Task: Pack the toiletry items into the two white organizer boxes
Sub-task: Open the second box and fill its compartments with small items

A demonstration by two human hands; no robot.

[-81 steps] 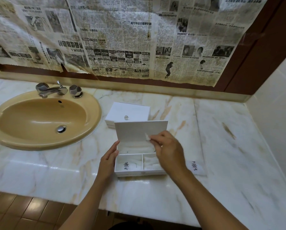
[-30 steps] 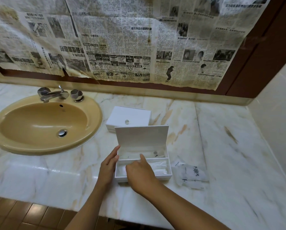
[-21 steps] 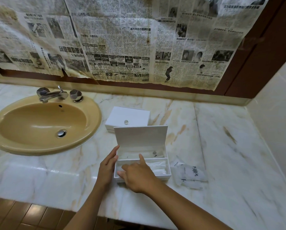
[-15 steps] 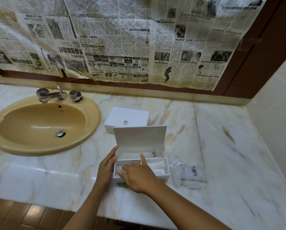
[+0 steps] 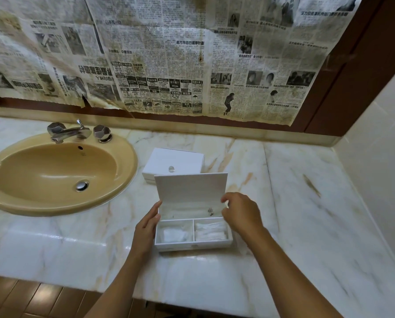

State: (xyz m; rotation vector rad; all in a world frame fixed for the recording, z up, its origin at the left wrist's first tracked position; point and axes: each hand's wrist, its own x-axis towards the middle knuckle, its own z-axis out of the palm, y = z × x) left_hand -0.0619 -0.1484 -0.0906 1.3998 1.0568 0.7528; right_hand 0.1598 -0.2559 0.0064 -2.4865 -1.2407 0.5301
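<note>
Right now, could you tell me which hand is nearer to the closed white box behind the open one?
The right hand, at the open box's raised lid's right edge. The left hand rests lower, against that box's left wall, farther from the closed box.

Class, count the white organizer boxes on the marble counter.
2: the open box sits between the hands; the closed box lies directly behind it, beside the sink.

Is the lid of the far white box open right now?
No, the far white box sits with its lid flat and shut behind the near box, whose own lid stands upright.
</note>
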